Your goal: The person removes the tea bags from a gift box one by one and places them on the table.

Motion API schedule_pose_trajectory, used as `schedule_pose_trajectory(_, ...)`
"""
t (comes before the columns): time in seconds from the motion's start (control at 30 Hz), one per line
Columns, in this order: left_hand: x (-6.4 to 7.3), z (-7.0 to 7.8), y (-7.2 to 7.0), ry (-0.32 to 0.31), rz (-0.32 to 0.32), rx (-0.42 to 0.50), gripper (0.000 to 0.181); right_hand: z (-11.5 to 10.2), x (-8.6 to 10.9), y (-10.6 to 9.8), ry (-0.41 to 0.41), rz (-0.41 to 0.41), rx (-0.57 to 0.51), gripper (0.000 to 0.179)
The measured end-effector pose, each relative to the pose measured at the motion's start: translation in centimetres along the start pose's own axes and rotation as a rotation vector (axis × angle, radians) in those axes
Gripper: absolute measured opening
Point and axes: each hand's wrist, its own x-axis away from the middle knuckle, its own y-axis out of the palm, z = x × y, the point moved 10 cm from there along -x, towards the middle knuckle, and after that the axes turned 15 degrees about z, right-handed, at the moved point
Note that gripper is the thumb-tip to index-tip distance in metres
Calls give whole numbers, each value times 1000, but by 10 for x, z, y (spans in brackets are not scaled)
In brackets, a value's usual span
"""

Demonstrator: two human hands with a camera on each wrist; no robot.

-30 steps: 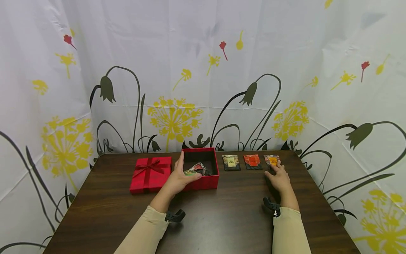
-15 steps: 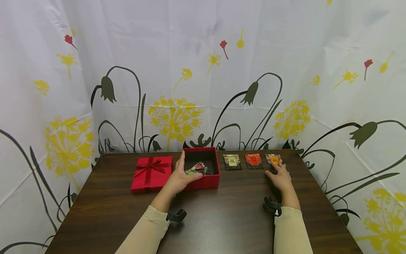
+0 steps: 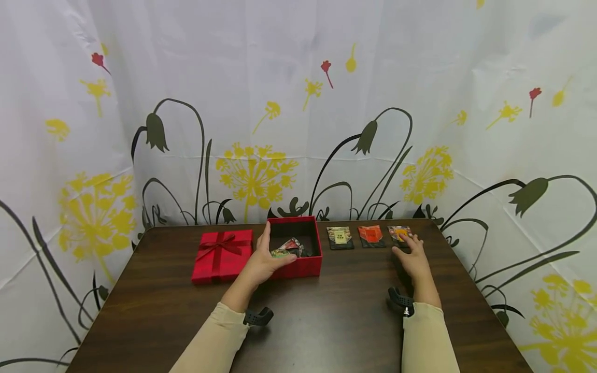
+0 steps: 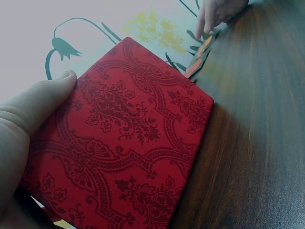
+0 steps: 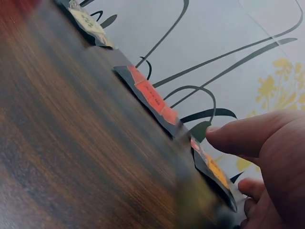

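My left hand holds the near left corner of an open red gift box, thumb at the front rim and fingers along the left side. In the left wrist view the thumb lies at the edge of the patterned red wall. Inside the box, small colourful packets lie on the dark bottom. My right hand hovers with spread fingers at a flat packet with an orange label, the rightmost in a row. Thumb and fingers stand at its edge in the right wrist view.
A red lid with a ribbon bow lies left of the box. Between box and right hand lie a packet with a pale yellow label and a red-orange packet. A flowered curtain hangs behind the brown table.
My right hand has shifted slightly to the right over the orange-labelled packet, its fingers spreading a little more. The left hand and the box have stayed in place.
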Motion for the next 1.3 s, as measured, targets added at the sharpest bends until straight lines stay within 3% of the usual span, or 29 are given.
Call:
schedule_pose_trajectory(0.13, 1, -4, 2, -5, -5, 5, 137, 3, 2, -6, 26, 64, -36, 65)
schedule_pose_trajectory(0.27, 1, -6, 4, -2, -9, 10, 136, -7, 6, -23, 21, 201, -96, 54)
schedule_pose_trajectory(0.47, -1, -5, 5, 8, -3, 12, 138, -53, 11, -54, -95, 395, -129, 35)
schedule_pose_trajectory(0.63, -1, -5, 4, 2, 1, 13, 137, -99, 26, -69, -149, 435, -180, 30)
schedule_pose_trajectory(0.73, 0, -6, 5, -1, 2, 3, 137, -126, 40, -70, -145, 396, -232, 31)
schedule_pose_trajectory(0.9, 1, -6, 4, 1, 11, 2, 138, -166, 63, -58, -151, 255, -252, 34)
schedule_pose_trajectory(1.13, 6, -8, 1, -9, 21, 15, 136, -212, 93, -26, -245, 88, -306, 32)
schedule_pose_trajectory(1.3, 5, -4, 1, 27, 23, 16, 138, -231, 112, 3, -199, -52, -399, 26)
